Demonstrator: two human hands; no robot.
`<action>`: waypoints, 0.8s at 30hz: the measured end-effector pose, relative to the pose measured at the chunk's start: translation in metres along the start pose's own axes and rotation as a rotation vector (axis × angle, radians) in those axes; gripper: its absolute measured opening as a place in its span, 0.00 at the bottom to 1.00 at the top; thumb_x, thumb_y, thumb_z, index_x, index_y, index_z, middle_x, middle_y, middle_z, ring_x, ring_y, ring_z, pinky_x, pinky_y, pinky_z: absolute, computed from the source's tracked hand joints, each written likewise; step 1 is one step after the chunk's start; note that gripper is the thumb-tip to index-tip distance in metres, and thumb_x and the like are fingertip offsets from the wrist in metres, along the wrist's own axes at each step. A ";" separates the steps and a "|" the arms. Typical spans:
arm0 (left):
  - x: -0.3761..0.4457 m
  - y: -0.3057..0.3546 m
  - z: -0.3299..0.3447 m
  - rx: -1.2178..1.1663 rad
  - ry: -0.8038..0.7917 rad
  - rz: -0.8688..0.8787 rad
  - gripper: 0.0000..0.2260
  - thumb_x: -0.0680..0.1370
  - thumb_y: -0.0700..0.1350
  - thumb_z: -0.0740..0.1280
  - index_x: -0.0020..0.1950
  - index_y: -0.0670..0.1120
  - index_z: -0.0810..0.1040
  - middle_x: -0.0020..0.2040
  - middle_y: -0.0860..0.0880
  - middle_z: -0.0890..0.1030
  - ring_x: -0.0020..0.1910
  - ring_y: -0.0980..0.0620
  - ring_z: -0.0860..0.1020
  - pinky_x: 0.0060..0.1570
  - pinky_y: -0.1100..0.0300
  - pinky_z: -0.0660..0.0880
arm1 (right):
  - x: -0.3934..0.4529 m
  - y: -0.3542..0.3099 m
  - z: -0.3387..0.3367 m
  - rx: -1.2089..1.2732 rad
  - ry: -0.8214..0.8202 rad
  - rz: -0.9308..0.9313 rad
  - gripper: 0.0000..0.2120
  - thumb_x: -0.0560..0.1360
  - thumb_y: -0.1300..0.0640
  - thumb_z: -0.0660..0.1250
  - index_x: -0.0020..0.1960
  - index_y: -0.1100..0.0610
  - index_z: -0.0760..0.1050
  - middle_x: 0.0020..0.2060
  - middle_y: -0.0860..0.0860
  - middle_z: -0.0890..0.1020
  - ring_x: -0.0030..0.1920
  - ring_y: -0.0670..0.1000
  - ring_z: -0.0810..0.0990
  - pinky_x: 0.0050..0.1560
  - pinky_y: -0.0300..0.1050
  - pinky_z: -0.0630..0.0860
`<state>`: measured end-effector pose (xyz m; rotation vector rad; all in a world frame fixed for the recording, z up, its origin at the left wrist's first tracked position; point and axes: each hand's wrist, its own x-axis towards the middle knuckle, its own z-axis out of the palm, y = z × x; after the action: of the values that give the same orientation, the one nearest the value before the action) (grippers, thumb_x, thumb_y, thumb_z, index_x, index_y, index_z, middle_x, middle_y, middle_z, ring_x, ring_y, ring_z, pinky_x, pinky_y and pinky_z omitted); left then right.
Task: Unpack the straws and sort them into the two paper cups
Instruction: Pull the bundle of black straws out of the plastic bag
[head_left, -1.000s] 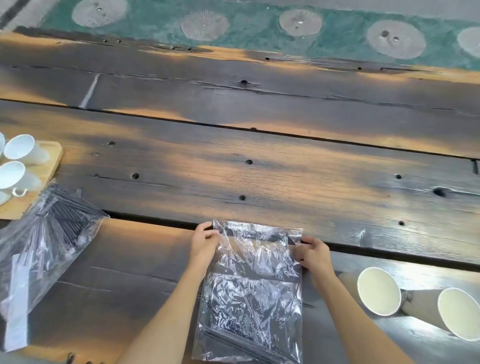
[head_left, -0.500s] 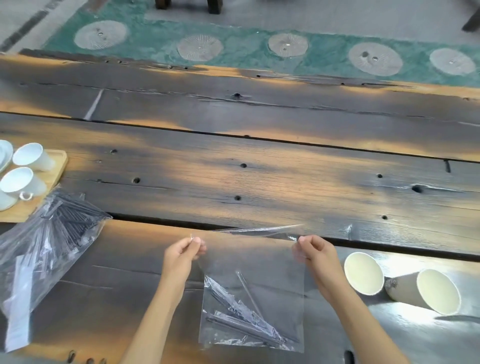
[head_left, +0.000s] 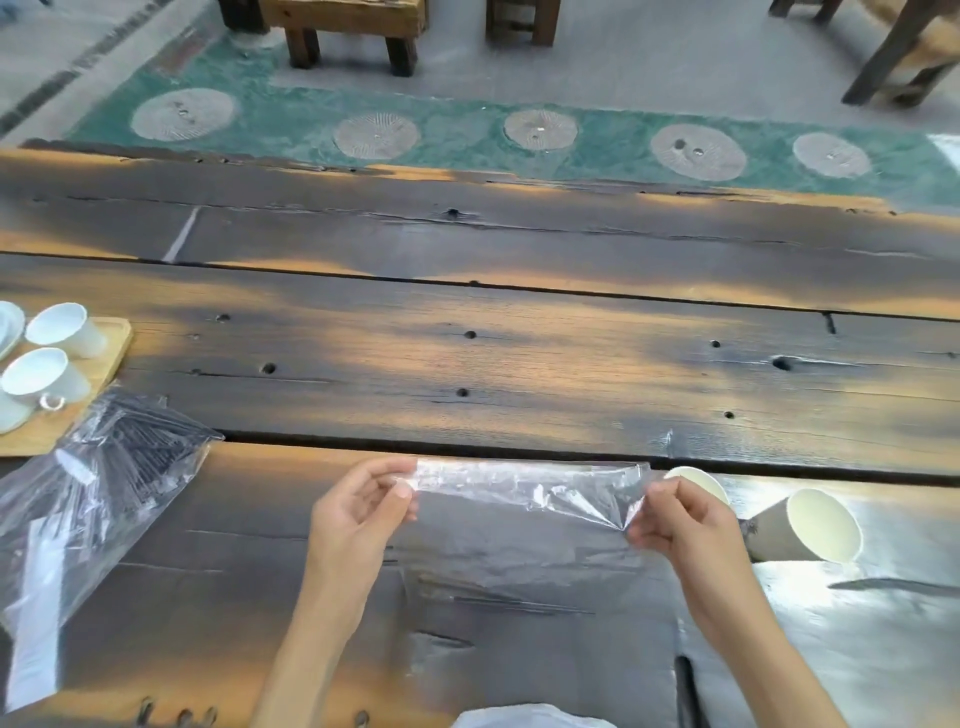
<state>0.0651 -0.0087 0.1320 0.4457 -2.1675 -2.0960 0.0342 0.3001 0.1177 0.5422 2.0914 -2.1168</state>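
Note:
A clear plastic bag (head_left: 524, 525) hangs above the near plank of the wooden table, with a few thin dark straws (head_left: 514, 603) lying low inside it. My left hand (head_left: 363, 509) pinches the bag's top left corner and my right hand (head_left: 670, 514) pinches its top right corner, stretching the mouth between them. Two white paper cups lie on their sides at the right: one (head_left: 698, 480) partly hidden behind my right hand, the other (head_left: 810, 525) further right. A second clear bag (head_left: 98, 499) full of dark straws lies at the left.
A wooden tray (head_left: 78, 405) with white ceramic cups (head_left: 47, 374) sits at the left edge. A white plastic scrap (head_left: 524, 717) shows at the bottom edge. Beyond the table are a green floor strip with round stones and wooden stool legs (head_left: 348, 31).
Both hands have lifted the bag's top edge off the table and pulled it taut. The straws inside have slid toward the bottom. The view has tilted up, showing more floor.

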 end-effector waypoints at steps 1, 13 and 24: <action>-0.003 0.004 0.001 -0.019 -0.025 0.006 0.12 0.77 0.35 0.70 0.52 0.52 0.84 0.46 0.48 0.85 0.44 0.53 0.83 0.45 0.65 0.79 | -0.004 -0.002 -0.002 -0.003 0.003 -0.012 0.13 0.80 0.62 0.63 0.37 0.63 0.75 0.29 0.54 0.79 0.30 0.51 0.79 0.37 0.45 0.78; -0.014 0.021 0.016 -0.098 0.055 0.077 0.06 0.78 0.40 0.68 0.46 0.47 0.85 0.39 0.45 0.85 0.39 0.50 0.82 0.43 0.61 0.80 | -0.020 -0.009 -0.018 0.053 0.088 -0.153 0.10 0.81 0.62 0.63 0.41 0.61 0.77 0.35 0.53 0.82 0.34 0.50 0.80 0.38 0.39 0.79; -0.015 0.040 0.038 -0.143 0.103 0.093 0.04 0.80 0.40 0.67 0.47 0.43 0.81 0.35 0.51 0.84 0.33 0.57 0.79 0.35 0.66 0.77 | -0.035 -0.059 0.019 -0.675 0.182 -0.734 0.09 0.77 0.60 0.70 0.57 0.59 0.77 0.51 0.52 0.79 0.54 0.53 0.75 0.58 0.42 0.69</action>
<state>0.0632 0.0329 0.1711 0.4212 -1.9286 -2.1106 0.0437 0.2778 0.1844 -0.1589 3.2374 -1.4170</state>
